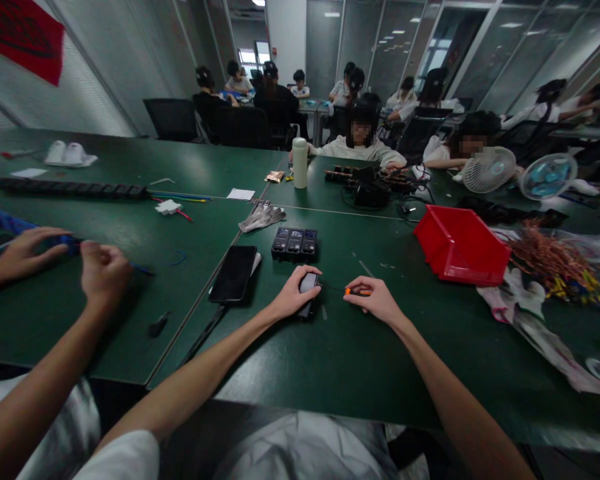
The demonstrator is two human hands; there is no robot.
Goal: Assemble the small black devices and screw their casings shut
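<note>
My left hand (296,293) is closed around a small black module (308,285) with a grey upper face, which rests on the green table (270,360). To its right, my right hand (375,299) pinches a screwdriver (359,292) with an orange and black handle. The thin shaft seems to point left toward the module; whether its tip touches is too fine to tell. Just behind my left hand sits a black block with three sections (295,245). A dark phone (233,274) with a cable lies left of my left hand.
A red bin (460,245) stands at the right, beside copper wires (547,253) and gloves (525,313). Farther back are a pale bottle (300,163), a grey glove (263,217) and two fans (490,169). At left, a co-worker's hands (103,270) handle a blue item.
</note>
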